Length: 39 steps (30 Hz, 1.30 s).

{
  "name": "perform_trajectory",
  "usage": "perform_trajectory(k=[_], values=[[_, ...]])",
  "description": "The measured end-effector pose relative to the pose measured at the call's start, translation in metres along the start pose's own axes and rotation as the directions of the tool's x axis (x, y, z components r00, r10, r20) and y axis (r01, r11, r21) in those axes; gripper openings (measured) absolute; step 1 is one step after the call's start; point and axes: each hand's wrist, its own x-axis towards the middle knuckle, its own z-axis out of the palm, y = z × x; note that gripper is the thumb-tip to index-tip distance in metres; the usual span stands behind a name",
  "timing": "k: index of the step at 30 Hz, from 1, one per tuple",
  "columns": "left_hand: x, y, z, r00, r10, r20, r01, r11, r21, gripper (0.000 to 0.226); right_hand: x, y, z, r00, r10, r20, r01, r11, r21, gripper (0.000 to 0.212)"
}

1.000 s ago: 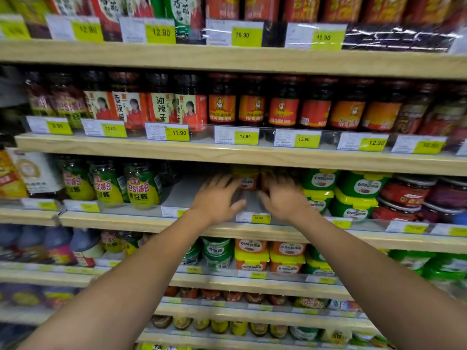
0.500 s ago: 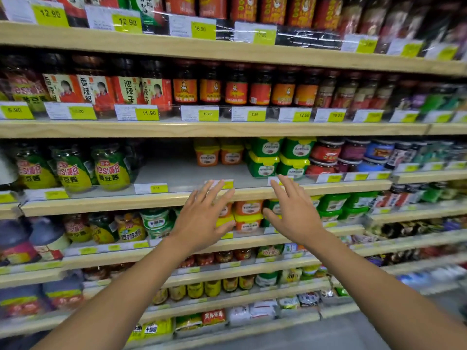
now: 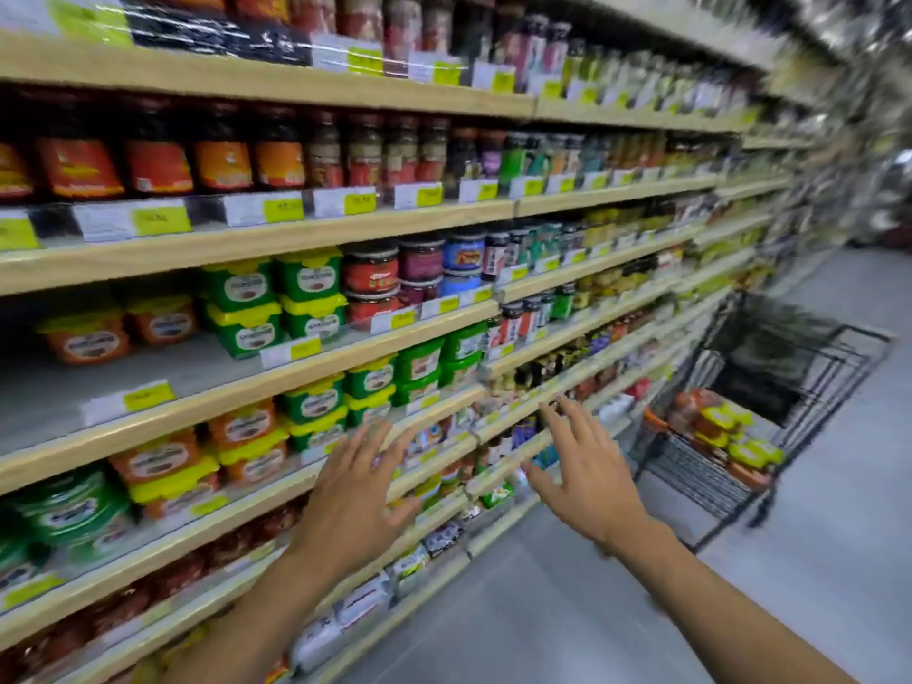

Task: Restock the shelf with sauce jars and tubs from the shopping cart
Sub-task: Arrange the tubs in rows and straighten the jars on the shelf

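The shopping cart (image 3: pixel 789 387) is smeared, its wire mesh running together. The tubs (image 3: pixel 725 436) in its basket show only as orange and yellow blobs with unreadable labels. Left of the cart, the price tags (image 3: pixel 160 220) on the shelf (image 3: pixel 247 249) are too blurred to read. Above the cart, the aisle's far end dissolves. Below the cart, both forearms are cut off by the lower edge, and the left hand (image 3: pixel 355 501) covers packets behind it.
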Motion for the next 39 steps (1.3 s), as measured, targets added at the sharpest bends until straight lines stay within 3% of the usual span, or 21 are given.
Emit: perform_trajectory(k=[6,11,22,29,39], values=[[0.065,0.097,0.051,0.996,0.09,-0.015,-0.092,0.978,-0.185,0.074,-0.032,0.139,-0.032,0.976,0.201,-0.083,-0.204,0.978,-0.038,0.078],[0.134,0.182,0.107,0.983,0.161,0.087,-0.133,0.957,-0.259,0.077,-0.055,0.252,-0.051,0.93,0.343,-0.132,-0.352,0.935,-0.051,0.078],[0.26,0.366,0.233,0.896,0.304,0.323,-0.22,0.937,-0.271,0.093,-0.082,0.445,-0.051,0.756,0.655,0.002,-0.651,0.752,-0.105,0.094],[0.337,0.451,0.278,0.84,0.418,0.347,-0.337,0.902,-0.271,0.092,-0.057,0.519,-0.037,0.697,0.716,0.023,-0.711,0.695,-0.103,0.101],[0.495,0.515,0.376,0.792,0.47,0.389,-0.349,0.872,-0.342,0.092,0.04,0.647,0.009,0.636,0.765,0.106,-0.755,0.644,-0.118,0.106]])
